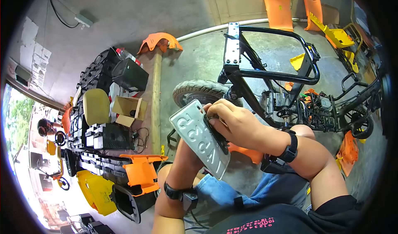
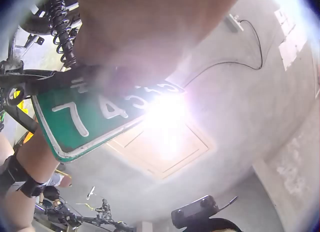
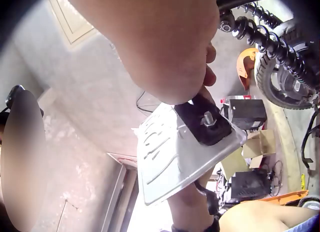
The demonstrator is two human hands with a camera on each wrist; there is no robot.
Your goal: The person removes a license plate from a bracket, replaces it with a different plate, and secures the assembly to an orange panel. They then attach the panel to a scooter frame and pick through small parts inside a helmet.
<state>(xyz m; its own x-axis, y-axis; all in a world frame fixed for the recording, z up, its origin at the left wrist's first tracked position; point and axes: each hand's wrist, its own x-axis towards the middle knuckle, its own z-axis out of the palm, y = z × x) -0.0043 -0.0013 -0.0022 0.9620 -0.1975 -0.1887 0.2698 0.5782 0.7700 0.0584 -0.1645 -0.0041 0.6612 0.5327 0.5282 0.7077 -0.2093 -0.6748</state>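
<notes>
A licence plate [image 1: 203, 140] is held tilted in front of the person, its grey embossed back toward the head camera. Its green face with white characters shows in the left wrist view. Against the back lies a black bracket [image 3: 202, 119] with a bolt [image 3: 208, 119] sticking out. The right hand [image 1: 236, 120] reaches over the plate's upper right edge, fingers curled, pinching at the bracket. From below, the left forearm rises behind the plate; the left hand [image 2: 145, 42] supports it there, its fingers mostly hidden.
A bare black motorbike frame [image 1: 273, 74] with a rear wheel [image 1: 199, 91] stands just beyond the hands. Orange panels [image 1: 143, 172], a yellow panel [image 1: 95, 190], an open cardboard box [image 1: 128, 108] and black cases [image 1: 110, 136] lie at the left. More bike parts stand at the right.
</notes>
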